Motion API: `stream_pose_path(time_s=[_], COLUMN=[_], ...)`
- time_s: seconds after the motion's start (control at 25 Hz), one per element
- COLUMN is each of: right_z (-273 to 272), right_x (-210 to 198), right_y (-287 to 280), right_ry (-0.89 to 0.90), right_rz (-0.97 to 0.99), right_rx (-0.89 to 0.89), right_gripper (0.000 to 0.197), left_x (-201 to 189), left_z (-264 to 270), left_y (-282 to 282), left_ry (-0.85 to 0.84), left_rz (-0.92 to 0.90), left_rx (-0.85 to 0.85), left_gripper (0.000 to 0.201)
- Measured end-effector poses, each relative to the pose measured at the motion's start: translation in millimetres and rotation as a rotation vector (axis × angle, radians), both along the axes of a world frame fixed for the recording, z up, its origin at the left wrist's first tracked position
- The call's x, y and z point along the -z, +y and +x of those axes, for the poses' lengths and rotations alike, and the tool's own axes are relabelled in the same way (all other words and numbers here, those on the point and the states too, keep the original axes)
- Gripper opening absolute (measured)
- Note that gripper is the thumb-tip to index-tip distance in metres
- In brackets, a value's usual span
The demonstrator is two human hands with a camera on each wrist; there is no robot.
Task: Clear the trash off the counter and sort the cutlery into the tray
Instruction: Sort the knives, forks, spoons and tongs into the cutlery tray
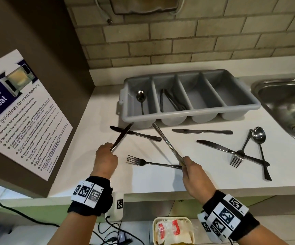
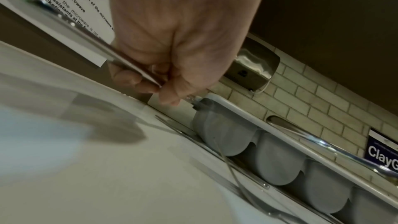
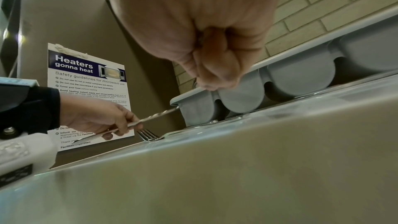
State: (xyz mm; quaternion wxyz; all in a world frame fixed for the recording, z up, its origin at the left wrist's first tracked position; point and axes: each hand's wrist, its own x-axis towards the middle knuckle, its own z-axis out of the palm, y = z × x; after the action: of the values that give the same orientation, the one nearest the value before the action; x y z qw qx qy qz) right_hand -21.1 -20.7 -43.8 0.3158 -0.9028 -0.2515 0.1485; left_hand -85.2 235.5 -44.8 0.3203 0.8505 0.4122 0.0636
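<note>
The grey four-compartment cutlery tray [image 1: 245,105] stands at the back of the white counter [image 1: 160,181]. A spoon [image 1: 140,99] lies in its leftmost compartment and forks [image 1: 171,101] in the second. My left hand [image 1: 112,149] grips a knife [image 1: 122,137] by one end, its other end raised toward the tray's left corner. My right hand [image 1: 183,161] pinches a second knife [image 1: 166,142], angled up at the tray's front wall. In the left wrist view the fingers [image 2: 133,77] curl round the knife [image 2: 86,37]. The right wrist view shows my right hand [image 3: 211,74] fisted near the tray [image 3: 301,74].
Loose on the counter lie a knife [image 1: 143,136], a fork [image 1: 152,163], two more knives [image 1: 202,131] [image 1: 219,146], a fork [image 1: 238,156] and a spoon [image 1: 259,137]. A steel sink [image 1: 284,103] is at the right. A poster panel [image 1: 19,112] stands left. A bin with trash [image 1: 173,230] sits below.
</note>
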Motion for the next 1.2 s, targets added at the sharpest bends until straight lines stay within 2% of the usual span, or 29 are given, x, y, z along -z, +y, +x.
stream_pose_path(time_s=[0.16,0.24,0.36,0.44,0.52,0.64,0.72,0.84,0.96,1.04,1.12,1.2], right_z=[-1,0,1,1,2,2,1,-4,-2,4,14,26], right_x=[-5,-11,-22,-28,-31,-32,-32,-35,-43,-46,-49,-53], right_y=[15,27,46,59,74,98,110,117,115,108,89,57], right_ry=[-0.059,-0.075,-0.062,-0.057,-0.049,-0.028,0.005,0.037,-0.032,-0.136,-0.218,-0.214], right_rz=[0.143,0.238,0.365,0.434,0.458,0.452,0.458,0.506,0.43,0.281,0.107,0.078], right_rx=[-0.031,-0.022,-0.012,-0.018,-0.017,-0.011,-0.01,-0.001,-0.028,-0.048,-0.027,-0.002], right_gripper=[0.013,0.014,0.015,0.022,0.034,0.023,0.02,0.037,0.041,0.045,0.04,0.035], left_x=[-13,-16,-22,-28,-37,-49,-54,-54,-57,-63,-73,-85], left_z=[-4,-1,0,0,6,23,33,41,50,60,75,96], left_y=[1,-1,-6,-8,-15,-22,-28,-39,-54,-62,-66,-69], left_ry=[-0.071,-0.052,-0.136,-0.234,-0.319,-0.397,-0.409,-0.463,-0.543,-0.595,-0.667,-0.674], left_rz=[0.067,0.055,0.003,-0.13,-0.341,-0.572,-0.572,-0.456,-0.416,-0.497,-0.614,-0.628], left_rx=[0.039,0.109,0.166,0.222,0.239,0.249,0.322,0.322,0.223,0.182,0.143,0.127], left_gripper=[0.036,0.031,0.021,0.02,0.021,0.023,0.022,0.024,0.027,0.025,0.022,0.027])
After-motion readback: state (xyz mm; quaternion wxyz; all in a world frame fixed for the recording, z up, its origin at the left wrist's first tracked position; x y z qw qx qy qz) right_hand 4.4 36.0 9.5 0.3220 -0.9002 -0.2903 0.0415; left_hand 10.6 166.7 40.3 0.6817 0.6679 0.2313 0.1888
